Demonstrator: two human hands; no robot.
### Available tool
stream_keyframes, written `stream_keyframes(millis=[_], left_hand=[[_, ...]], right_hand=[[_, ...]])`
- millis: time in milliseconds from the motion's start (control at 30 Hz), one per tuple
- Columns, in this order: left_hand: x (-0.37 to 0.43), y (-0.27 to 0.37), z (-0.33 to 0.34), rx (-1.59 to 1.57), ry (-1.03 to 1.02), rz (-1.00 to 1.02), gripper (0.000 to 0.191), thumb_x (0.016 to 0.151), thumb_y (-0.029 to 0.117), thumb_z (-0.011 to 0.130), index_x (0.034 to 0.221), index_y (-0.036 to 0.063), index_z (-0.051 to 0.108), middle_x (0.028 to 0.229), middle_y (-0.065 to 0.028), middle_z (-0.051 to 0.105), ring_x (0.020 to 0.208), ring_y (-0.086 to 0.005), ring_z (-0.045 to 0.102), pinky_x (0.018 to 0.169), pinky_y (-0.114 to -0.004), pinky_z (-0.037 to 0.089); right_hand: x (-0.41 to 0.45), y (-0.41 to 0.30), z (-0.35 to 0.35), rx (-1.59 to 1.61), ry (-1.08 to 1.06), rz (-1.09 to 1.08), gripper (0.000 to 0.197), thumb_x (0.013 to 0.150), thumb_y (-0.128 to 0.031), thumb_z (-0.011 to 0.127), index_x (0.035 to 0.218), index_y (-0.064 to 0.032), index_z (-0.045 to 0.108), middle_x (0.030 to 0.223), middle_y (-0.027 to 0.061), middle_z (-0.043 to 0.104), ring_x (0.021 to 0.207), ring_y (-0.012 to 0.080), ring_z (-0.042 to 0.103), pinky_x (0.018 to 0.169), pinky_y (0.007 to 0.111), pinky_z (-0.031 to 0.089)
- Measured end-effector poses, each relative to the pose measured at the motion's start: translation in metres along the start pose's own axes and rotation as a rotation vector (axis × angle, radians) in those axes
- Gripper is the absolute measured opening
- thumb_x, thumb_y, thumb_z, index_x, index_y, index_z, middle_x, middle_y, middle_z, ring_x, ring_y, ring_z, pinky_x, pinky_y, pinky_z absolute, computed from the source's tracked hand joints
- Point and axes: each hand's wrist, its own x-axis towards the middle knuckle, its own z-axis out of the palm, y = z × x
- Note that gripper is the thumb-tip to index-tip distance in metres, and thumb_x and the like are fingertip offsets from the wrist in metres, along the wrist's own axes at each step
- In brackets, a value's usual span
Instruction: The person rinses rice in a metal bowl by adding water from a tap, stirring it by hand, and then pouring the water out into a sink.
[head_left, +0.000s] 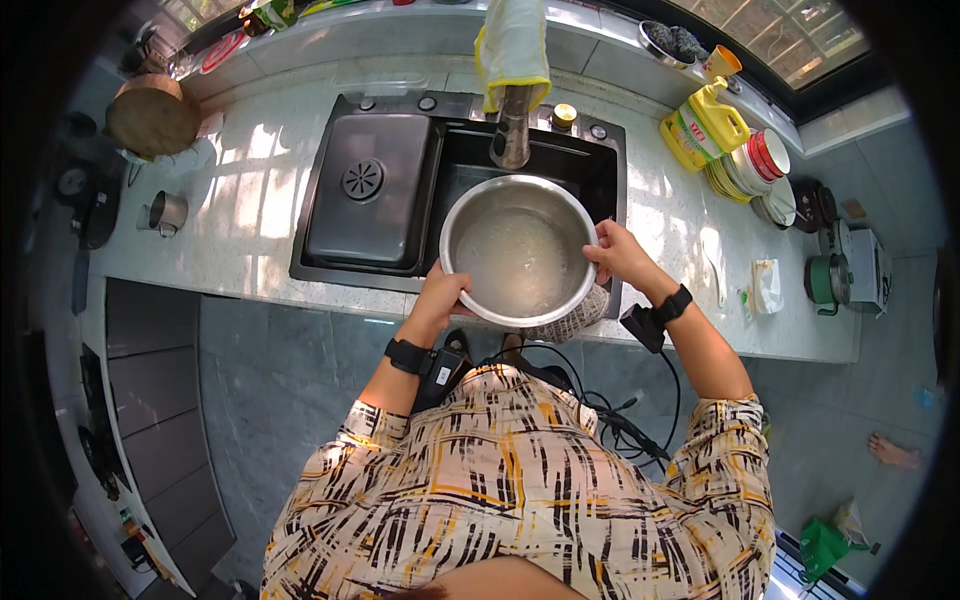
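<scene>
A round stainless steel pot (519, 315) with cloudy liquid and pale matter inside is held between both hands over the front of the black sink (600, 161). My left hand (441, 294) grips its rim at the lower left, thumb on top. My right hand (616, 253) grips the rim on the right side. The metal faucet (512, 135) stands just beyond the pot, with a white and yellow cloth (516, 45) draped over it. Partly under the pot, a grey knitted cloth (574, 319) lies at the sink's front edge.
A ribbed drainer basin (367, 225) fills the sink's left side. To the right stand a yellow oil jug (703, 124), stacked bowls (757, 161), a white spoon (713, 262) and a green pot (825, 279). A metal mug (171, 210) is at left. Cables (622, 424) hang near my body; another person's foot (894, 451) shows at right.
</scene>
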Motion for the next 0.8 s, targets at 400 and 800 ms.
stream_keyframes(millis=[400, 800], left_hand=[[0.016, -0.022, -0.012, 0.084, -0.044, 0.012, 0.065, 0.064, 0.001, 0.051, 0.127, 0.0033, 0.035, 0.102, -0.0134, 0.054, 0.078, -0.0246, 0.061, 0.050, -0.033, 0.055], [0.015, -0.042, 0.007, 0.155, 0.020, 0.063, 0.058, 0.065, 0.002, 0.052, 0.121, 0.0026, 0.038, 0.095, -0.0118, 0.055, 0.072, -0.0215, 0.061, 0.048, -0.031, 0.053]], right_hand=[[0.003, 0.015, 0.011, -0.365, 0.046, 0.047, 0.021, 0.081, -0.012, 0.058, 0.088, 0.0071, 0.054, 0.071, 0.0163, 0.061, 0.056, 0.0257, 0.063, 0.054, 0.036, 0.052], [0.124, 0.021, 0.116, -0.938, -0.285, -0.343, 0.030, 0.083, -0.015, 0.050, 0.105, 0.0026, 0.060, 0.108, 0.0218, 0.061, 0.098, 0.0358, 0.059, 0.082, 0.040, 0.048]])
